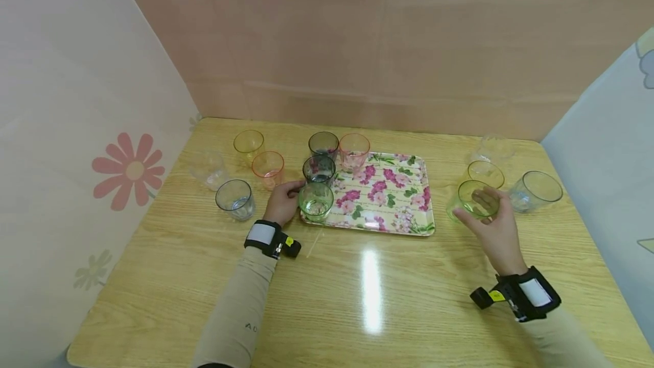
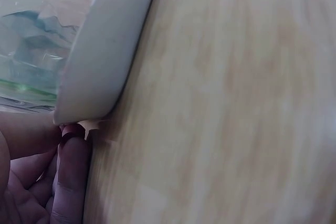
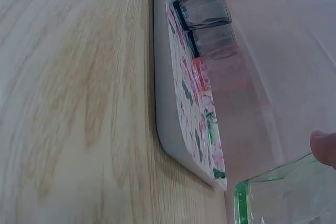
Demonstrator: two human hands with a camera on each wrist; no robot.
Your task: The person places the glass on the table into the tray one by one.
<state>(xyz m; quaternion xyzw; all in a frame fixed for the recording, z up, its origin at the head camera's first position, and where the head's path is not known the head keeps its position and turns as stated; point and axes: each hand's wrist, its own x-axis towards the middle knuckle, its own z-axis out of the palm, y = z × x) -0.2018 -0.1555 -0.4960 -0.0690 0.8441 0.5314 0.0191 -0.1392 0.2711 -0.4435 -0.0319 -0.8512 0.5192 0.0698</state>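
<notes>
In the head view my left hand (image 1: pixel 283 203) is at the left edge of a flowered tray (image 1: pixel 393 221). Its thumb and fingers pinch the tray's rim (image 2: pixel 100 61) at a corner in the left wrist view. Beside that hand a green glass (image 1: pixel 315 202) stands on the tray, with two dark grey glasses (image 1: pixel 319 170) and a pink glass (image 1: pixel 355 151) behind it. My right hand (image 1: pixel 497 229) holds another green glass (image 1: pixel 472 200) to the right of the tray, thumb on the near side and fingers seen through the glass. The right wrist view shows this glass (image 3: pixel 289 195) only in part.
On the left stand a yellow glass (image 1: pixel 249 146), an orange-red glass (image 1: pixel 268 168), a dark-rimmed glass (image 1: pixel 236 200) and a clear glass (image 1: pixel 209 172). Around my right hand are a yellow-green glass (image 1: pixel 485 172), a bluish-grey glass (image 1: pixel 535 193) and a clear glass (image 1: pixel 493 146). Walls enclose the table.
</notes>
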